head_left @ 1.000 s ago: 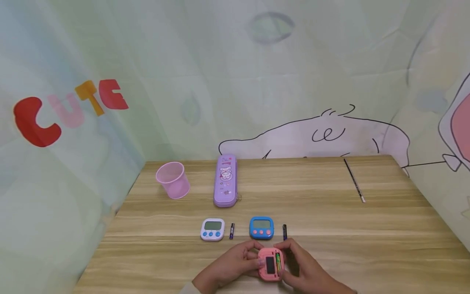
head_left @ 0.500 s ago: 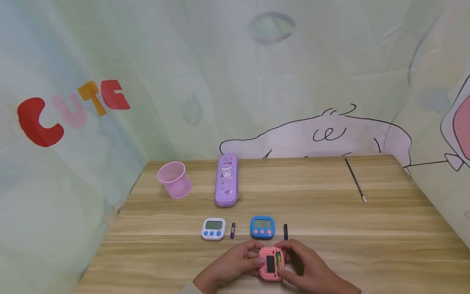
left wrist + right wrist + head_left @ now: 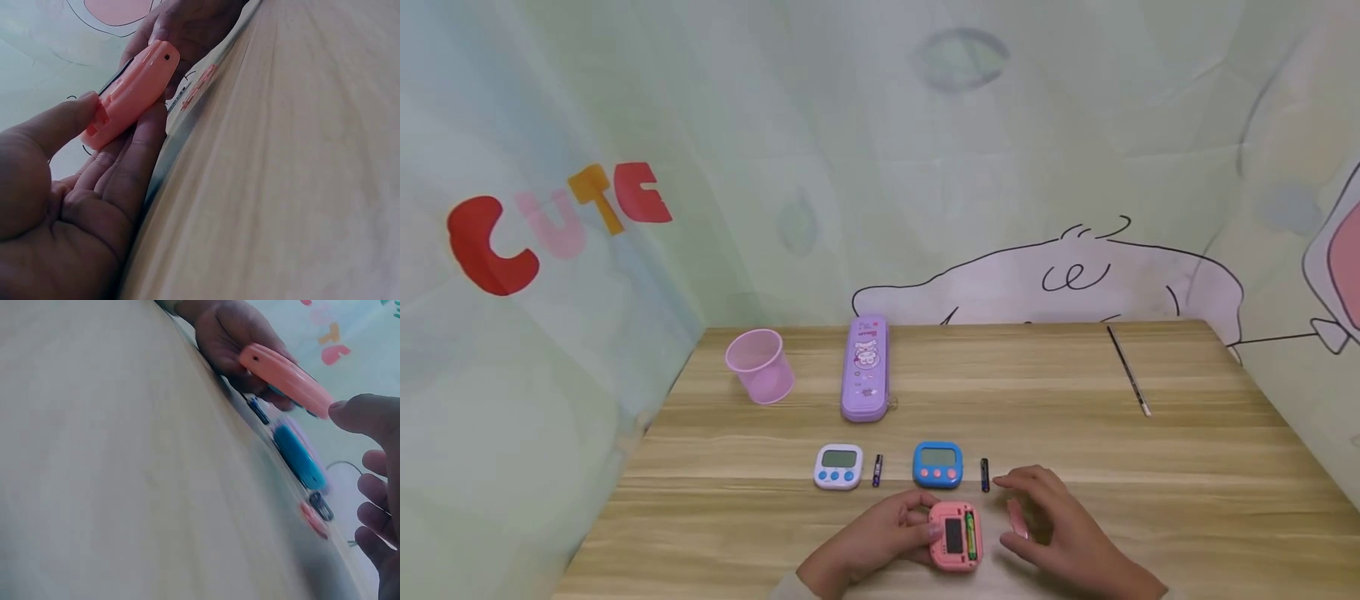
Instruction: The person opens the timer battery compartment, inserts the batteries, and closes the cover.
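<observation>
My left hand [image 3: 883, 533] grips a pink timer [image 3: 955, 537] by its left edge, thumb on its back face; a green battery [image 3: 971, 536] lies in its uncovered slot. The left wrist view shows the same timer [image 3: 134, 94] between thumb and fingers. My right hand [image 3: 1063, 529] is off the timer, to its right, with fingers and thumb spread apart. A small pink cover [image 3: 1017, 518] lies on the table between that thumb and forefinger. In the right wrist view the cover [image 3: 314, 520] rests near a dark battery [image 3: 321, 506].
Behind the hands lie a white timer [image 3: 838, 467], a blue timer [image 3: 937, 465] and two dark batteries [image 3: 877, 471] [image 3: 985, 475]. Farther back are a pink cup [image 3: 767, 379], a purple case [image 3: 865, 371] and a pencil [image 3: 1129, 371] on the wooden table [image 3: 1000, 375].
My right hand has let go of the pink timer's right side and moved right, its fingers opening. The pink cover has come into sight. My left hand keeps its grip.
</observation>
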`<state>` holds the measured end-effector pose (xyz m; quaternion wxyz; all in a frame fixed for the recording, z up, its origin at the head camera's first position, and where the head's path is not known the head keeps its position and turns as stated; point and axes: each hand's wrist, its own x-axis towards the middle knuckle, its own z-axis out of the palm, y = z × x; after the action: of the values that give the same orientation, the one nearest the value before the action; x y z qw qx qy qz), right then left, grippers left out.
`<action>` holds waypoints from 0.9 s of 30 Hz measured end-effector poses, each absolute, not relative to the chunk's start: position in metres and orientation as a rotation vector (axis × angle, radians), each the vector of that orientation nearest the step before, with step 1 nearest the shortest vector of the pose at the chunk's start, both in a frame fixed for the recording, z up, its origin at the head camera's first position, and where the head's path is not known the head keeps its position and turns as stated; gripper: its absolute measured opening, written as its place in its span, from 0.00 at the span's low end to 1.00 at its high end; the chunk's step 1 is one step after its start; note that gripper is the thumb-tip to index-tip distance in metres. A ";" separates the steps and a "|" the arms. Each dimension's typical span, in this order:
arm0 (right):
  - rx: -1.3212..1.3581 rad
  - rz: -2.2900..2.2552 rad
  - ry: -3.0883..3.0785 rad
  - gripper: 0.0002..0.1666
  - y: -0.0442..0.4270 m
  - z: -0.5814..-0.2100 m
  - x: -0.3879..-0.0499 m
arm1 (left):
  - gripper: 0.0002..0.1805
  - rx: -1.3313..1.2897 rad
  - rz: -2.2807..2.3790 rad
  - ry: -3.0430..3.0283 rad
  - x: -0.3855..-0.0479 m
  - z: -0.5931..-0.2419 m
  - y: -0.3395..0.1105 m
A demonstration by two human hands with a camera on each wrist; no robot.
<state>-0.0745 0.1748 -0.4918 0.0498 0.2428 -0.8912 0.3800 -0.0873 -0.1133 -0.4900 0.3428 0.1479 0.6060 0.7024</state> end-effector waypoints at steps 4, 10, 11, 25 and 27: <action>0.652 1.155 -2.778 0.39 0.181 -0.493 -0.078 | 0.19 0.370 1.827 1.573 -0.087 -0.489 -0.113; 0.614 1.114 -2.843 0.40 0.193 -0.495 -0.080 | 0.18 0.381 1.837 1.561 -0.087 -0.489 -0.113; 0.618 1.102 -2.843 0.41 0.195 -0.495 -0.080 | 0.18 0.382 1.840 1.557 -0.087 -0.489 -0.113; 0.780 0.919 -2.842 0.41 0.210 -0.501 -0.083 | 0.19 0.387 1.842 1.528 -0.088 -0.487 -0.114; 0.801 0.919 -2.854 0.40 0.209 -0.500 -0.084 | 0.19 0.390 1.847 1.522 -0.087 -0.487 -0.114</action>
<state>-0.0836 0.2092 -0.5003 0.0192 0.2580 -0.9195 0.2961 -0.0873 -0.1139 -0.4868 0.3507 0.1506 0.5879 0.7132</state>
